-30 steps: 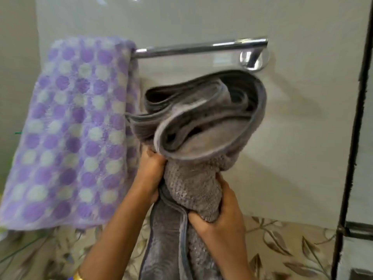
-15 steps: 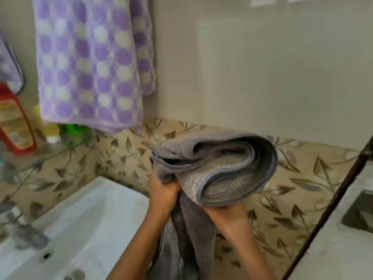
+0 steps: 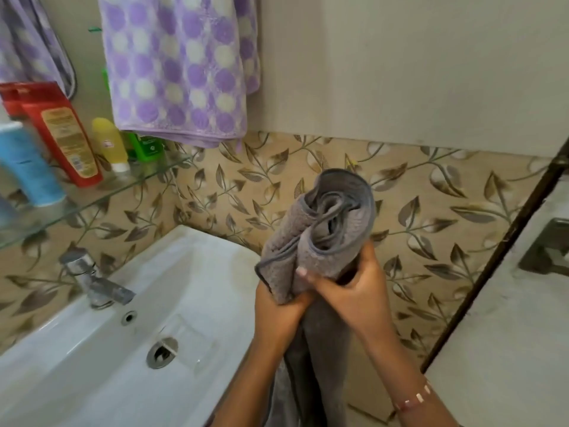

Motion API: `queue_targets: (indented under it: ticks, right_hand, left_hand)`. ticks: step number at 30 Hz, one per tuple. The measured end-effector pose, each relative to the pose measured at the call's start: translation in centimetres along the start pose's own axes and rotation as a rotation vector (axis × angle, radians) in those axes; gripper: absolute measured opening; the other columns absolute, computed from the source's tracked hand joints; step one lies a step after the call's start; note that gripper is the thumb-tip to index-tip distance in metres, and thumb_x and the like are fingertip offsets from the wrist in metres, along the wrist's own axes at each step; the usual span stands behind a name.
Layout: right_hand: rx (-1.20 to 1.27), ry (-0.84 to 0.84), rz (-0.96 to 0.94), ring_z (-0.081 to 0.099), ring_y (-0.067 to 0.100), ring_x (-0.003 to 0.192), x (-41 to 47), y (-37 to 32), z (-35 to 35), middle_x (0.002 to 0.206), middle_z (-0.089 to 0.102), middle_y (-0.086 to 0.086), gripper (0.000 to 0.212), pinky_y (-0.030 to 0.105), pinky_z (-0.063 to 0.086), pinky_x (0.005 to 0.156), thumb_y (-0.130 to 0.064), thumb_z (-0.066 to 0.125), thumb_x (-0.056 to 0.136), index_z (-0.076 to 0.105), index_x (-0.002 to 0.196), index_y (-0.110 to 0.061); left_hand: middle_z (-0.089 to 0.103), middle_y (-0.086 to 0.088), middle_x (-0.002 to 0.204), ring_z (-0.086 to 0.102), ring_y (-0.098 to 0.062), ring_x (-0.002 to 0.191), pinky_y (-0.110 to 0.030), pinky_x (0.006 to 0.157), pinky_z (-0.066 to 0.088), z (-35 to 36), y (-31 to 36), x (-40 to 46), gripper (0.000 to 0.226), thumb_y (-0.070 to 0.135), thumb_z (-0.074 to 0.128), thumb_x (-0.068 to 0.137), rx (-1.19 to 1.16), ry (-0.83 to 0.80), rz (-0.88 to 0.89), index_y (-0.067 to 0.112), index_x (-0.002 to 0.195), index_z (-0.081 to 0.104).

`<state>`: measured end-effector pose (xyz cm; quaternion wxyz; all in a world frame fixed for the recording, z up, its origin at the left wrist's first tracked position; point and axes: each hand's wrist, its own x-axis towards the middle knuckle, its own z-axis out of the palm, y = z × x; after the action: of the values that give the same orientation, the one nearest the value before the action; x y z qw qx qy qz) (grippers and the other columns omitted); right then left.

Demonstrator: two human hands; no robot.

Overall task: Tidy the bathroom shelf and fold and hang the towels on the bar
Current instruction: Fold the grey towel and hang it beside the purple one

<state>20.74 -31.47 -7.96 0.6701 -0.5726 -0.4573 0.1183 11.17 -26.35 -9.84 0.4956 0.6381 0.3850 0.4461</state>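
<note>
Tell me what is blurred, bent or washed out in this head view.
Head view: the blue bottle and glass shelf at the left edge are smeared soft; the dark door frame leans diagonally from wide-angle distortion; the white sink looks pale and low in contrast; the grey towel, gripped by the left hand and right hand, is reasonably sharp.

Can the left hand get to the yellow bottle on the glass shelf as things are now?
Probably not yet. The left hand grips the grey towel together with the right hand, so it is occupied. The path over the sink toward the yellow bottle looks unobstructed once it lets go.
</note>
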Motion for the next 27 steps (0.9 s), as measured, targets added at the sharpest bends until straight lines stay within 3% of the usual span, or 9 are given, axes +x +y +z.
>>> queue_targets:
  ticks: [3, 7, 9, 12, 16, 20, 22, 24, 27]
  right_hand:
    - [0.069, 0.086, 0.084, 0.065, -0.004, 0.087, -1.9, -0.2, 0.3, 0.089, 0.069, -0.027, 0.034, 0.008, 0.050, 0.067, -0.023, 0.078, 0.068, 0.061, 0.095, -0.035]
    - [0.184, 0.283, 0.330, 0.067, 0.003, 0.076, -4.1, 0.7, -1.1, 0.075, 0.072, -0.014, 0.016, 0.017, 0.054, 0.066, -0.011, 0.072, 0.075, 0.066, 0.080, -0.025]
    - [0.196, 0.436, 0.420, 0.066, 0.007, 0.077, -5.1, 1.5, -2.8, 0.087, 0.070, -0.003, 0.012, 0.028, 0.053, 0.073, -0.015, 0.070, 0.078, 0.066, 0.087, -0.020]
    - [0.279, 0.554, 0.487, 0.066, 0.017, 0.086, -5.5, 2.0, -5.5, 0.104, 0.065, 0.010, 0.037, 0.033, 0.054, 0.073, -0.019, 0.065, 0.082, 0.056, 0.114, -0.004]
    - [0.365, 0.508, 0.485, 0.069, 0.007, 0.072, -5.1, 2.6, -7.9, 0.093, 0.068, 0.003, 0.038, 0.019, 0.055, 0.055, -0.010, 0.060, 0.085, 0.053, 0.120, 0.002]
    - [0.357, 0.399, 0.502, 0.069, 0.007, 0.073, -4.3, 3.9, -9.7, 0.084, 0.073, -0.003, 0.035, 0.020, 0.055, 0.057, -0.010, 0.058, 0.085, 0.054, 0.118, -0.001]
    - [0.310, 0.364, 0.526, 0.068, 0.013, 0.082, -3.9, 4.7, -10.3, 0.093, 0.071, 0.001, 0.038, 0.025, 0.054, 0.063, -0.014, 0.061, 0.084, 0.053, 0.119, -0.004]
    - [0.221, 0.335, 0.542, 0.063, 0.017, 0.090, -3.8, 5.4, -10.7, 0.100, 0.066, 0.003, 0.035, 0.027, 0.049, 0.069, -0.019, 0.064, 0.082, 0.055, 0.114, -0.010]
    - [0.140, 0.288, 0.538, 0.061, 0.009, 0.082, -3.8, 6.5, -11.8, 0.089, 0.064, -0.007, 0.012, 0.023, 0.046, 0.062, -0.016, 0.062, 0.083, 0.059, 0.091, -0.024]
  left_hand:
    - [0.064, 0.030, 0.083, 0.056, 0.024, 0.080, 0.000, 0.068, 0.044, -2.0, -0.7, -2.4, 0.041, 0.013, 0.079, 0.066, -0.126, -0.034, 0.029, 0.041, 0.087, 0.058]
    - [0.070, 0.008, 0.097, 0.065, -0.013, 0.098, -0.041, 0.093, 0.050, -4.4, -2.3, -3.7, 0.020, 0.021, 0.078, 0.068, -0.266, 0.020, -0.137, 0.029, 0.082, 0.069]
    - [0.069, -0.001, 0.105, 0.063, -0.020, 0.102, -0.047, 0.098, 0.047, -5.9, -2.6, -4.0, 0.018, 0.022, 0.072, 0.073, -0.284, 0.052, -0.179, 0.024, 0.090, 0.068]
    - [0.070, -0.004, 0.108, 0.065, -0.021, 0.101, -0.048, 0.096, 0.048, -7.7, -2.8, -4.4, 0.025, 0.025, 0.069, 0.076, -0.305, 0.056, -0.193, 0.021, 0.100, 0.068]
    - [0.070, -0.002, 0.105, 0.067, -0.019, 0.097, -0.042, 0.089, 0.052, -8.9, -2.6, -5.1, 0.024, 0.022, 0.068, 0.076, -0.323, 0.037, -0.200, 0.023, 0.100, 0.066]
    - [0.071, 0.004, 0.099, 0.069, -0.012, 0.088, -0.029, 0.074, 0.056, -8.9, -2.3, -5.5, 0.035, 0.028, 0.069, 0.064, -0.313, -0.018, -0.183, 0.026, 0.099, 0.065]
    - [0.074, 0.009, 0.091, 0.070, -0.009, 0.083, -0.022, 0.067, 0.057, -8.3, -2.1, -5.7, 0.038, 0.028, 0.068, 0.060, -0.325, -0.034, -0.197, 0.027, 0.098, 0.065]
    - [0.074, 0.008, 0.091, 0.070, -0.013, 0.085, -0.024, 0.069, 0.056, -7.5, -2.1, -6.0, 0.044, 0.026, 0.069, 0.060, -0.343, -0.038, -0.232, 0.024, 0.103, 0.064]
    - [0.069, -0.002, 0.105, 0.066, -0.021, 0.094, -0.034, 0.079, 0.053, -5.1, -2.2, -6.3, 0.039, 0.016, 0.067, 0.071, -0.360, -0.018, -0.273, 0.020, 0.109, 0.061]
